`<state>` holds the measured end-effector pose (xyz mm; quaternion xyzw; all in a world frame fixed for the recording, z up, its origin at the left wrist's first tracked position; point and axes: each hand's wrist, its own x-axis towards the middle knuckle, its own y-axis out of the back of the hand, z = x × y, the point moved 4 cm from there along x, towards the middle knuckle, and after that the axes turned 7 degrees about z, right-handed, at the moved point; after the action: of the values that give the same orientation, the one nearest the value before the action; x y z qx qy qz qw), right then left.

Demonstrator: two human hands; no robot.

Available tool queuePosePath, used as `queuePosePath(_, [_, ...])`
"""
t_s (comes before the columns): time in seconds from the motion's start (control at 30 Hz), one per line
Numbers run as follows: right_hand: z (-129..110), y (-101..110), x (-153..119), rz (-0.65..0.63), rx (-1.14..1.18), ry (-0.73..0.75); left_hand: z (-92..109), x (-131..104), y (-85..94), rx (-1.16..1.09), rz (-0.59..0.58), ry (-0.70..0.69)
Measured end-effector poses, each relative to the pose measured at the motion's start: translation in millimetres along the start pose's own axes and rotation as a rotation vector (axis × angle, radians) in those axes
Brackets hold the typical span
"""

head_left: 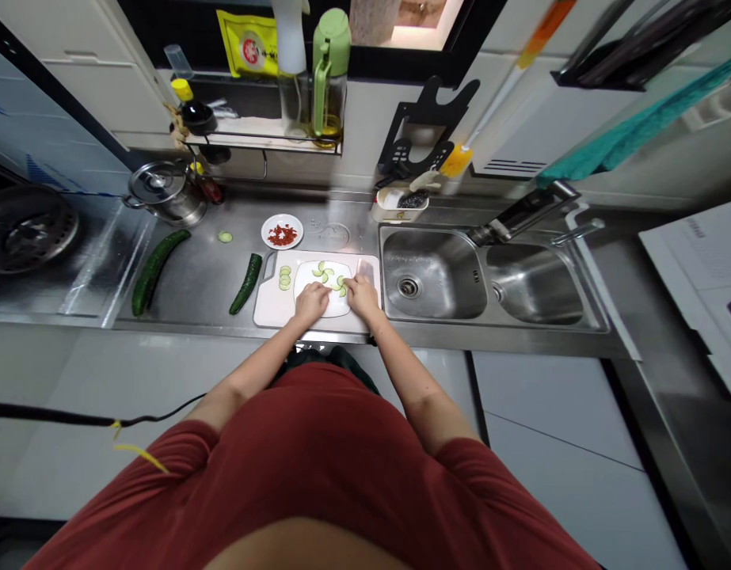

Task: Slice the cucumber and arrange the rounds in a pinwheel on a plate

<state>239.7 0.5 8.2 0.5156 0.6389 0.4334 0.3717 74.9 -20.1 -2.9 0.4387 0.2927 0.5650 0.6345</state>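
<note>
A white square plate (303,275) lies on a pale cutting board (270,309), with thin green-edged cucumber slices (323,271) set in a curved, petal-like pattern. My left hand (313,302) rests over the plate's left front part, fingers stretched out toward the middle. At the plate's right side, my right hand (363,298) has its fingertips together on a cucumber slice (341,282); the exact grip is partly hidden. Several round cucumber slices (285,277) lie in a column on the board's left. Beyond my right hand is a flat shiny blade-like piece (365,270).
Left of the board lie a cut cucumber (245,283), a longer cucumber (157,273) and a cucumber end (225,237). Behind is a small plate (298,225) with red chopped pieces. A steel pot (166,198) stands back left. A double sink (436,310) adjoins the right.
</note>
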Motion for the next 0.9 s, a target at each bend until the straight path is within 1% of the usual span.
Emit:
queuePosePath(0.1, [3.2,1.3,-5.1,0.069,0.022,-0.046,-9.7,-4.9,7.4,-0.027,0.066,0.069])
queuePosePath(0.2, [5.3,-0.3,-11.0,0.096,0.042,-0.086,-23.1,-8.7,17.0,-0.033,0.133,0.129])
queuePosePath(0.3, [4.8,-2.4,-16.1,0.104,0.067,-0.101,-42.5,-11.2,27.8,-0.024,0.209,0.212])
queuePosePath(0.47, [3.3,-5.2,-20.8,0.123,0.104,-0.097,-79.2,-14.6,41.5,0.021,0.314,0.411])
queuePosePath(0.53, [3.5,-6.7,-20.9,0.143,0.113,-0.088,-89.4,-16.1,44.2,0.046,0.320,0.473])
queuePosePath(0.63, [3.9,-9.4,-20.1,0.185,0.134,-0.071,-97.3,-18.3,46.4,0.086,0.302,0.543])
queuePosePath(0.77, [4.0,-12.2,-19.5,0.258,0.170,-0.060,-98.2,-20.4,46.4,0.153,0.254,0.622])
queuePosePath(0.9, [3.6,-14.2,-20.5,0.302,0.199,-0.043,-96.4,-20.4,42.8,0.163,0.220,0.645])
